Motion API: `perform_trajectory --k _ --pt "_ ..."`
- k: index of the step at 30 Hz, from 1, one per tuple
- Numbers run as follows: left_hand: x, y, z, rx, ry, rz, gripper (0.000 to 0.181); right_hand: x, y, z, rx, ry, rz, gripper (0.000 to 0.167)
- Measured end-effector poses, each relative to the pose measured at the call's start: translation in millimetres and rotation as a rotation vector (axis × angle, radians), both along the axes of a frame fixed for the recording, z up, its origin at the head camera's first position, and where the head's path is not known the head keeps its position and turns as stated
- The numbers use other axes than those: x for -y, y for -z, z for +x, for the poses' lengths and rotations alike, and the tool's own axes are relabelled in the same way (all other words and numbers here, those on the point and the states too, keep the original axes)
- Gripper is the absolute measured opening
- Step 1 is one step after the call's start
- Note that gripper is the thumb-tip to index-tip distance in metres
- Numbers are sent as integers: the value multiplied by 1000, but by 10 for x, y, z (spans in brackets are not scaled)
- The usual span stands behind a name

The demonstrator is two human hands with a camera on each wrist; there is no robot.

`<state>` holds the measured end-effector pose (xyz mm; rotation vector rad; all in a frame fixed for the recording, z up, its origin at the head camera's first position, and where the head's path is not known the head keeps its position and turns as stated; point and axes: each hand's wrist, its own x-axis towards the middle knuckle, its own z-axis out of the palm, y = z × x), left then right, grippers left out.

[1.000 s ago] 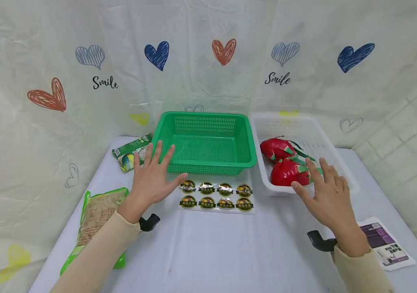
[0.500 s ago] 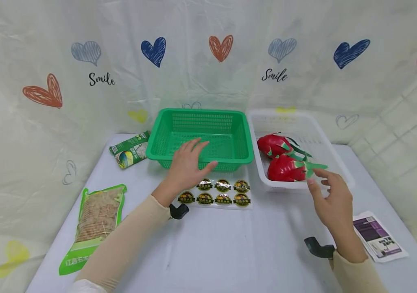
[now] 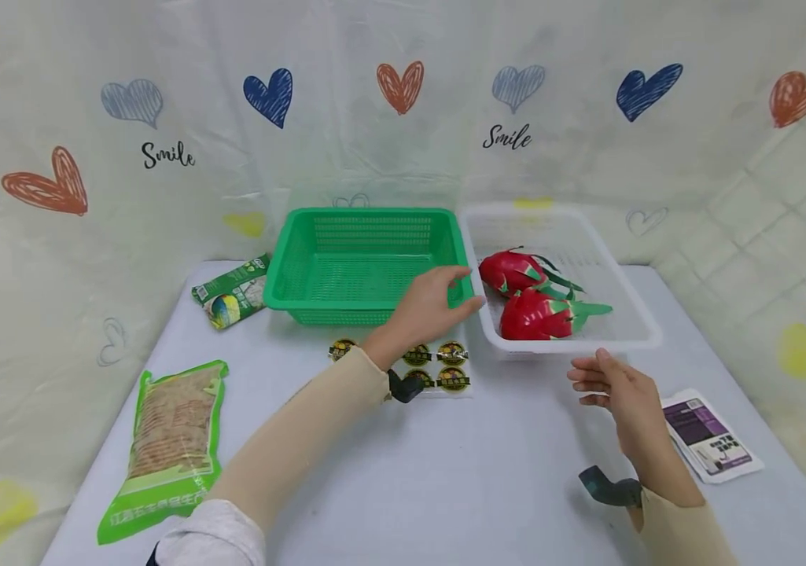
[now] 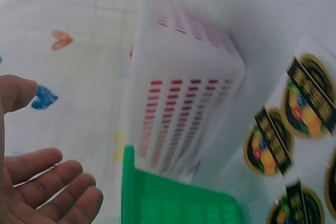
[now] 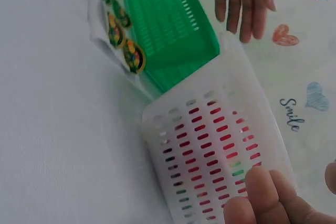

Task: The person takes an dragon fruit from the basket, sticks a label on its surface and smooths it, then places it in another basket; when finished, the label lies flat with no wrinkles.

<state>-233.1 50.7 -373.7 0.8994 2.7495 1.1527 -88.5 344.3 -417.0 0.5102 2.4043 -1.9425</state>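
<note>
My left hand [image 3: 427, 305] reaches over the right front corner of the green basket [image 3: 367, 316], its thumb and fingers spread apart with nothing between them. Its fingertips are close to the left rim of the white basket [image 3: 590, 346]. Inside the white basket lie two red dragon fruits with green leaf tips, the back dragon fruit [image 3: 509, 271] and the front dragon fruit [image 3: 533, 316]. My right hand [image 3: 625, 393] hovers in front of the white basket near its front wall, holding nothing. In the right wrist view, its fingertips [image 5: 261, 186] appear before the slotted wall.
A sheet of round stickers [image 3: 453, 380] lies before the green basket, partly hidden by my left arm. On the left are a green-edged bag [image 3: 172, 428] and a small green packet [image 3: 236, 291]. A purple-and-white packet [image 3: 708, 436] sits at right. Behind hangs a heart-printed curtain [image 3: 346, 149].
My left hand has swept right across the front of the green basket toward the white one. My right hand has drawn back and turned, off the white basket's edge. The view has shifted slightly right.
</note>
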Motion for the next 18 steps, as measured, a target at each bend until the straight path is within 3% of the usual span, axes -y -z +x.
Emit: perform_trajectory --k 3,6,11,18 --pt "-215 -6 -42 36 51 44 58 -40 9 -22 25 -44 -237 43" --pt "-431 -24 -75 62 83 28 58 -19 24 -74 40 -34 -339 38" --pt "-817 -74 -89 60 74 -149 68 38 78 -133 8 24 -408 31" --pt "-1218 -100 -6 103 9 -414 55 116 120 -153 -67 33 -462 29"
